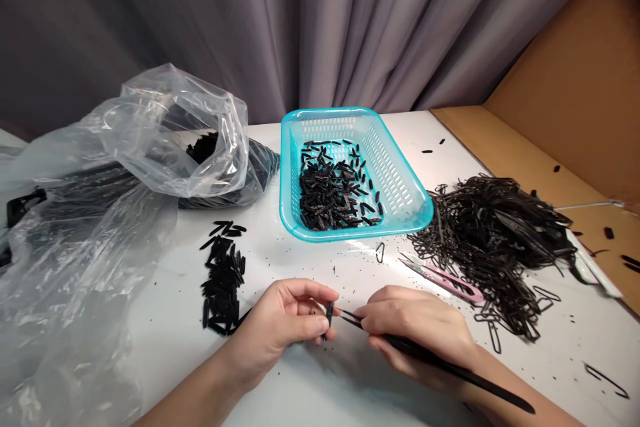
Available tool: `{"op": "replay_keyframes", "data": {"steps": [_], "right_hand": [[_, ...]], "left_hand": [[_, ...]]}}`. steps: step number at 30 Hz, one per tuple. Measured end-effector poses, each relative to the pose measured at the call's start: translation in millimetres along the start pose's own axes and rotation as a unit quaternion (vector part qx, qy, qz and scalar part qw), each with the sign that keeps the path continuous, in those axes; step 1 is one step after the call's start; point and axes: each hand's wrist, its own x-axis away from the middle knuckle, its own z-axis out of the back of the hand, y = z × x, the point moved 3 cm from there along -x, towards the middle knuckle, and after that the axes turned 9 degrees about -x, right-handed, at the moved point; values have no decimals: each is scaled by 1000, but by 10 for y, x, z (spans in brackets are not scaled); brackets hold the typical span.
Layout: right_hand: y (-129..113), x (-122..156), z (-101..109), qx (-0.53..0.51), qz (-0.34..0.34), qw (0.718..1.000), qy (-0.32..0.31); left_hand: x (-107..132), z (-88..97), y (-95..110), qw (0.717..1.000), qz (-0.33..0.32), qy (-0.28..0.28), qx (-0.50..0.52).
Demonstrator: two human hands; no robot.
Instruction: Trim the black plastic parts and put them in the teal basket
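Observation:
My left hand point(293, 317) pinches a small, narrow black piece point(329, 312) upright between thumb and fingertips. In my right hand point(417, 327) is a pair of black tweezers point(460, 373), its long body running back under the palm. The two thin tips point left at the piece; I cannot tell whether they touch it. To the left of my left hand lies a heap of similar black pieces point(223, 280). Ahead of both hands stands a turquoise basket point(355, 235), with many more black pieces point(330, 193) spread over its floor.
An open clear plastic bag point(170, 173) with black pieces inside takes up the left side. To the right lies a tangled pile of black loops point(500, 227), with pink-handled thread snips point(455, 282) at its near edge. Black crumbs dot the white table point(280, 260). A grey curtain point(280, 27) hangs behind.

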Motion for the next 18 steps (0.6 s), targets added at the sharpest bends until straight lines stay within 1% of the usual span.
{"op": "replay_keyframes", "data": {"steps": [7, 11, 14, 18], "right_hand": [[-21, -14, -12, 19, 20, 1000, 2], [-36, -19, -16, 29, 39, 999, -2], [-41, -30, -13, 8, 26, 1000, 0], [-49, -44, -4, -45, 2, 999, 12]], "left_hand": [[0, -4, -6, 1000, 5, -1, -19], [7, -8, 9, 1000, 1, -7, 13], [18, -6, -1, 998, 14, -23, 50], [15, 12, -34, 995, 29, -41, 87]]}}
